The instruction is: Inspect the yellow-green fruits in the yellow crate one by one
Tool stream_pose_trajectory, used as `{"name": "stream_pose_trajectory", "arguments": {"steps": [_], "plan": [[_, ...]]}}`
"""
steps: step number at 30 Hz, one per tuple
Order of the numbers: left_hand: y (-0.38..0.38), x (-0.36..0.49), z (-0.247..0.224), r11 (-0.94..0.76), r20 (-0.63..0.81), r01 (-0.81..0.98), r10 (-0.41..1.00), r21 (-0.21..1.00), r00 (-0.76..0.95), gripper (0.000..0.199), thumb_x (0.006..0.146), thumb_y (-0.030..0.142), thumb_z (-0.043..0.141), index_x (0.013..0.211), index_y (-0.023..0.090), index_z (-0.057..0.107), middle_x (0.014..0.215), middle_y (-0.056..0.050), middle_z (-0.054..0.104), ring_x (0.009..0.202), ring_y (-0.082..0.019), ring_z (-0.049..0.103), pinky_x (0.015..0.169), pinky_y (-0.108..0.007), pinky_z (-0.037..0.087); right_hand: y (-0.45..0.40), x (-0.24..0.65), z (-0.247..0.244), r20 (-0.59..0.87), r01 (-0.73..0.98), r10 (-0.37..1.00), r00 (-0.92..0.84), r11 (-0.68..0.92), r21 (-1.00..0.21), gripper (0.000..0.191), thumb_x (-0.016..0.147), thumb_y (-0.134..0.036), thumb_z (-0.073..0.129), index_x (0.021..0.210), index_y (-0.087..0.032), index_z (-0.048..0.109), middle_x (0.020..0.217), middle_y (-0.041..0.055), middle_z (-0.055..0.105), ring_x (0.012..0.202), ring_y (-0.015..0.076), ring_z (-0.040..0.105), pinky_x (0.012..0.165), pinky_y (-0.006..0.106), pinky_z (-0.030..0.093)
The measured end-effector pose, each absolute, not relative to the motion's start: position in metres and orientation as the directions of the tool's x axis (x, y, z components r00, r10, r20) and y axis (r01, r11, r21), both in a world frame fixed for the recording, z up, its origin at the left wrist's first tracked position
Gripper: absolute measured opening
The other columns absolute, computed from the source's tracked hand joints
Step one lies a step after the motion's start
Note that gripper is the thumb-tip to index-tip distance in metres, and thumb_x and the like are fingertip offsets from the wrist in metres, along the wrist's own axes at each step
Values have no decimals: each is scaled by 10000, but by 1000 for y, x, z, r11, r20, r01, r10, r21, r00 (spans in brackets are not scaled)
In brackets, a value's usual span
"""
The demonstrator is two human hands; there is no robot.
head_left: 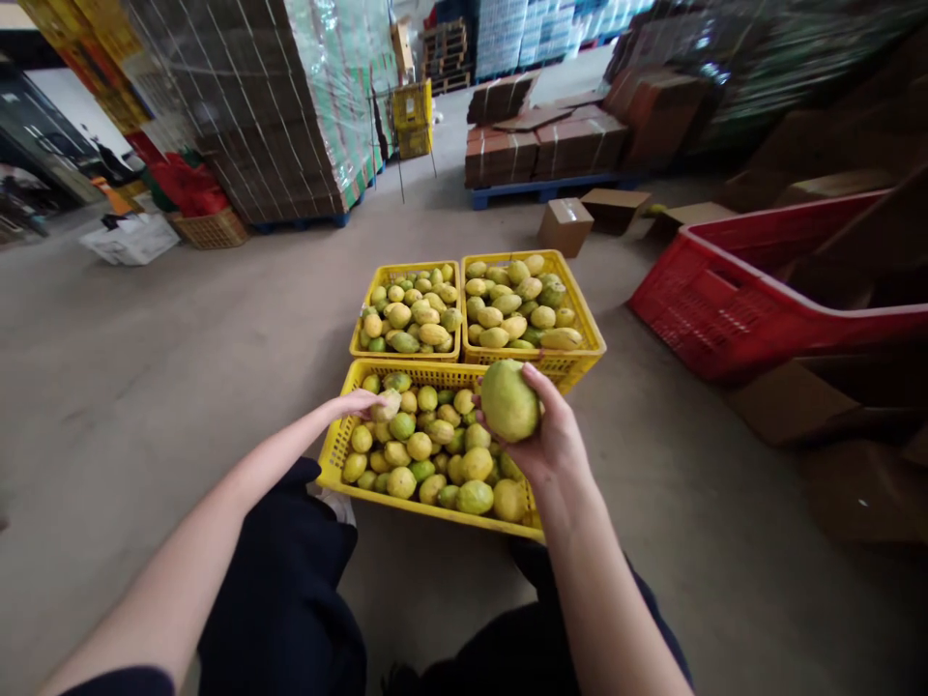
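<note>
My right hand point(551, 435) is closed round a large, roundish yellow-green fruit point(510, 400), raised above the front crate. Over the left rim of that yellow crate point(435, 515) reaches my left hand point(361, 402), its fingertips on a smaller pale yellow-green fruit point(387, 405). Many yellow and green fruits point(419, 446), round to oblong, fill the front crate. Behind it stand two more yellow crates, a left one point(406, 357) and a right one point(589, 329), both full of similar fruit; the right one has more oblong pieces.
To the right stands a big red crate point(696, 319) with cardboard in it, and open cartons point(790, 396) lie beside it. Further back are a small box point(565, 226), flattened cardboard on a blue pallet point(507, 193) and a tall wrapped stack point(239, 106). Grey concrete floor point(181, 338) surrounds the crates.
</note>
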State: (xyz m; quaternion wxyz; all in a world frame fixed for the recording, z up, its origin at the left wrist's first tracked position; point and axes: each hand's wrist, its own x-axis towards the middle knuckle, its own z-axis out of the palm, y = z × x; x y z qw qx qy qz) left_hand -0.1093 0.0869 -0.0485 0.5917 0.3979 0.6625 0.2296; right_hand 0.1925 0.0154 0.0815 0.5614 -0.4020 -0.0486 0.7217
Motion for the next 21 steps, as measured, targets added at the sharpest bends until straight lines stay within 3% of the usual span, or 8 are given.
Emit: {"name": "stream_pose_trajectory", "arguments": {"steps": [3, 5, 7, 9, 14, 17, 21], "plan": [[68, -95, -6, 535, -546, 114, 825, 837, 143, 337, 689, 372, 723, 939, 147, 704, 976, -112, 743, 950, -257, 674, 847, -348, 516, 11, 175, 80, -561, -781, 828, -29, -369, -505, 124, 797, -286, 715, 885, -227, 651, 705, -16, 721, 576, 166, 676, 482, 262, 576], [48, -82, 14, 495, -445, -146, 852, 857, 277, 385, 729, 379, 662, 1027, 137, 689, 1045, -118, 737, 928, -238, 685, 832, -333, 528, 6, 163, 77, -570, -790, 820, -50, -382, -480, 115, 815, -292, 715, 885, -233, 646, 683, -30, 717, 548, 152, 661, 478, 251, 567], [27, -67, 24, 497, -343, -419, 854, 760, 391, 441, 743, 401, 654, 1081, 118, 673, 1020, -134, 738, 815, -229, 696, 733, -311, 536, 1, 151, 73, -579, -788, 808, -108, -425, -446, 122, 851, -332, 689, 868, -221, 642, 643, -24, 706, 524, 151, 651, 471, 249, 558], [8, -53, 25, 510, -294, -579, 854, 636, 429, 471, 787, 421, 632, 1142, 112, 655, 986, -143, 740, 726, -208, 689, 659, -286, 530, -4, 141, 66, -593, -772, 785, -178, -485, -411, 196, 891, -390, 638, 842, -200, 639, 610, -2, 698, 507, 157, 648, 467, 256, 554], [-16, -30, 26, 491, -409, -727, 858, 480, 310, 372, 892, 462, 555, 1013, 131, 674, 804, -104, 719, 677, -205, 684, 620, -291, 555, -13, 128, 47, -618, -753, 743, -256, -554, -355, 346, 934, -479, 540, 817, -171, 644, 593, 41, 704, 494, 175, 663, 472, 267, 553], [-16, -24, 32, 417, -457, -803, 865, 427, 206, 350, 917, 455, 534, 883, 136, 672, 756, -83, 704, 650, -178, 671, 605, -275, 557, -13, 123, 46, -594, -769, 775, -217, -511, -385, 313, 928, -444, 559, 809, -171, 655, 601, 26, 705, 503, 174, 671, 523, 289, 582], [-13, -13, 33, 238, -480, -873, 877, 426, 4, 284, 896, 378, 546, 773, 155, 670, 703, -44, 694, 664, -154, 675, 709, -277, 572, -9, 115, 47, -532, -785, 842, -92, -390, -481, 213, 871, -382, 632, 800, -185, 673, 642, -1, 723, 544, 174, 683, 630, 318, 610]]}}
